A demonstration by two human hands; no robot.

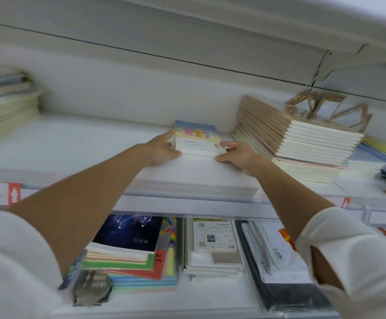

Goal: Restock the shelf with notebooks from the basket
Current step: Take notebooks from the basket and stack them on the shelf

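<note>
Placing step judged in hand: notebooks laid flat near shelf back edge, gripped at sides by left hand and right hand. Next: squaring, release called for.

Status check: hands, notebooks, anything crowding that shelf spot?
Left hand and right hand both hold small stack of pastel cartoon-cover notebooks, resting on white upper shelf. Tall stack of tan-spined notebooks close on the right.

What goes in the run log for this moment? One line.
notebook stack on upper shelf | left hand holds its left edge | right hand pinches its right corner
</note>
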